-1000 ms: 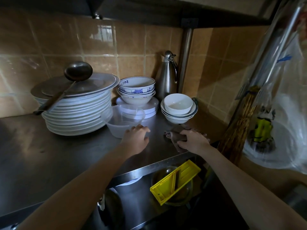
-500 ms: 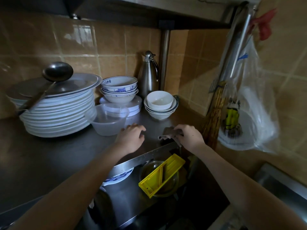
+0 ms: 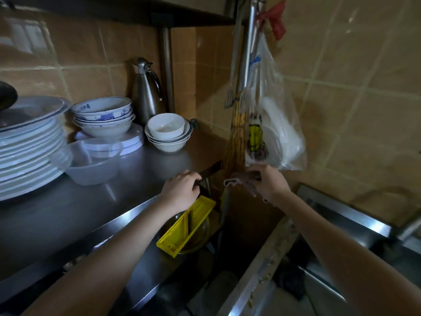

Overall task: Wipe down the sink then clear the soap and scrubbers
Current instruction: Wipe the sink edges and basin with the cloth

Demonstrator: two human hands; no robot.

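My right hand is shut on a crumpled brown cloth. It holds the cloth in the air just past the right end of the steel shelf, in front of the broom's bristles. My left hand rests on the shelf's front edge near the corner, fingers bent over the lip, with no object in it. The steel sink lies at the lower right. Its near rim carries crumbs, and something dark sits inside. I see no soap.
On the shelf stand a stack of white plates, blue-patterned bowls, white bowls, a clear plastic tub and a steel jug. A yellow tray sits below. A broom and plastic bag hang at the right.
My right hand lifted the cloth off the shelf and carried it right, past the shelf's end. My left hand slid right to the front edge. The view swung right, showing the sink.
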